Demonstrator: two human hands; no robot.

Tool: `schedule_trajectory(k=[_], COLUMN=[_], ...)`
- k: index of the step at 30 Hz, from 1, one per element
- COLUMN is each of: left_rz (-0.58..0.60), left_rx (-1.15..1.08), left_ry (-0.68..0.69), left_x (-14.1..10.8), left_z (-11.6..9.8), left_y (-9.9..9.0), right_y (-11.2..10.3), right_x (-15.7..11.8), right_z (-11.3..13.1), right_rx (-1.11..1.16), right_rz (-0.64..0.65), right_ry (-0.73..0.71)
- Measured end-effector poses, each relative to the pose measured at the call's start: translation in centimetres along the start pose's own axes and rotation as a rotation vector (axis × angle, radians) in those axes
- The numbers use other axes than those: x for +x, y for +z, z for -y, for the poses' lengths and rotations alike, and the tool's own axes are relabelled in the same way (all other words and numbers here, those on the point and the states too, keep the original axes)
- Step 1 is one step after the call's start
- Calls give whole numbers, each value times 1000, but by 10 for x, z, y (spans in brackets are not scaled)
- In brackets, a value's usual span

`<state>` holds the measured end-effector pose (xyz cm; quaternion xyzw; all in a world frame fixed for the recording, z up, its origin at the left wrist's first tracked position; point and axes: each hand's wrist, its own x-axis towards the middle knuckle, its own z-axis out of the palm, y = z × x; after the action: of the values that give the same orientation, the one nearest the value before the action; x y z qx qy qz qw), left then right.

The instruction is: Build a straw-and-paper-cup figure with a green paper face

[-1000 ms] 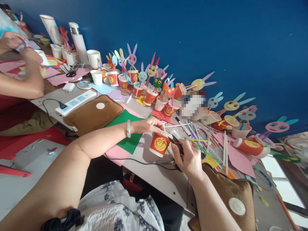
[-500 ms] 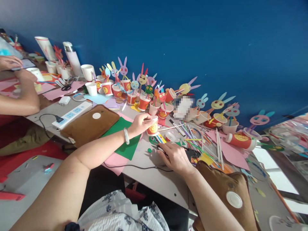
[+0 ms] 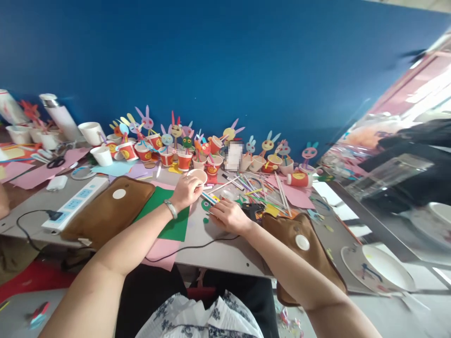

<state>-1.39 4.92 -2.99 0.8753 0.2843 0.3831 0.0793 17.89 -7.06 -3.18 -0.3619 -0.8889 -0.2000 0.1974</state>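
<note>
Two bare hands work at a cluttered table (image 3: 225,253): the left hand (image 3: 185,191) grips a pale-lined paper cup (image 3: 199,174) by its near side, fingers closed, at the hand's one o'clock. The right hand (image 3: 229,216), at the cup's five o'clock, bends its fingers low over the tabletop; whether they grip anything cannot be told. A green paper sheet (image 3: 172,226) lies at the cup's seven o'clock. The step appears to be steadying the cup; a next move would call for a light, non-crushing hold.

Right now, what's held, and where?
Left hand holds a cup near its rim; whether the right hand holds anything can't be told.
</note>
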Motion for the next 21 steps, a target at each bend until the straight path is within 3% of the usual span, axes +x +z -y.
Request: schedule_trajectory(k=[3, 6, 8, 11, 13, 16, 19, 21], left_rz=[-6, -31, -37, -40, -46, -40, -37, -55], left_rx=[21, 42, 46, 39, 29, 31, 73, 92], left_ry=[12, 17, 28, 40, 58, 73, 89, 112], left_x=[-1, -2, -2, -3, -4, -5, -7, -8], left_z=[7, 13, 15, 14, 12, 7, 4, 4], left_y=[4, 6, 7, 7, 7, 8, 9, 10], right_y=[-20, -51, -72, -94, -103, -116, -138, -157], right_x=[13, 14, 0, -46, -89, -156, -208, -227], right_z=[12, 20, 22, 16, 6, -24, -73, -110], right_rx=[-44, -59, -65, -101, -197, -360, -358, -303], right_rz=[34, 61, 49, -56, -185, -376, -618, -688], right_ry=[-105, -117, -53, 128, 309, 709, 1157, 1447])
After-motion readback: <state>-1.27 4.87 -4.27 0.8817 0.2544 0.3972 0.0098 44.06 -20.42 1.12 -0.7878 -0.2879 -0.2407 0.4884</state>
